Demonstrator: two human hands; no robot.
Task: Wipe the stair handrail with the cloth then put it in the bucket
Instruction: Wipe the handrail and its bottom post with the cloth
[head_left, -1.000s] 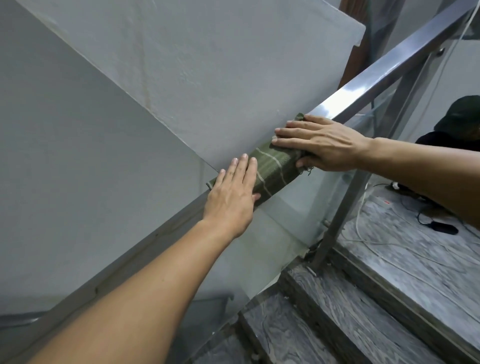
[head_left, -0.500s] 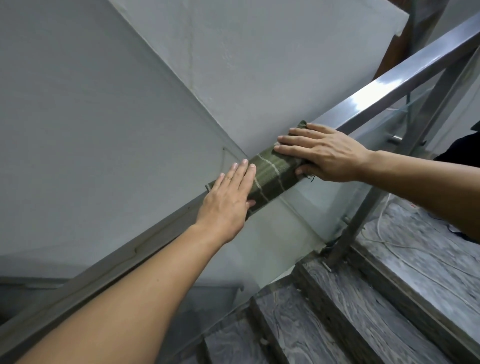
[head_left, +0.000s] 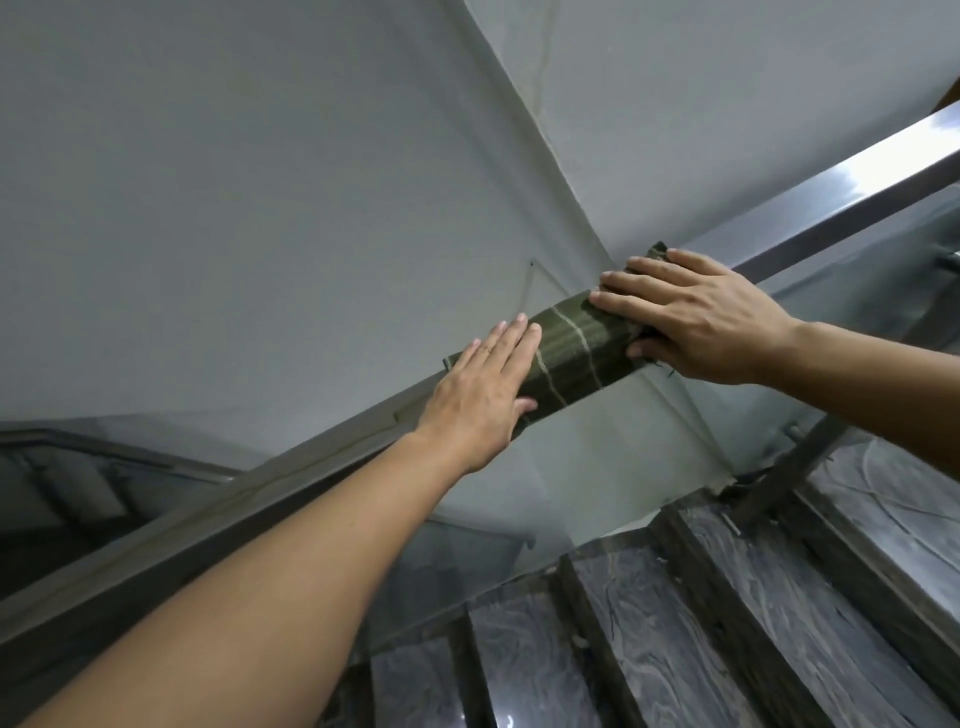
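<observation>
A dark green cloth with pale stripes is draped over the steel stair handrail, which slopes from lower left to upper right. My left hand lies flat on the cloth's lower end, fingers together, thumb under the rail's near side. My right hand presses on the cloth's upper end, fingers across the top and thumb tucked beneath. Between the two hands the cloth wraps around the rail. No bucket is in view.
Grey marbled stair treads climb toward the right below the rail. A glass panel hangs under the handrail, held by a steel post. A plain grey wall and the underside of the upper flight fill the background.
Both hands have slid the cloth a little down the rail. The view has swung left and lower, so the dark shape and cables at the right have left the frame.
</observation>
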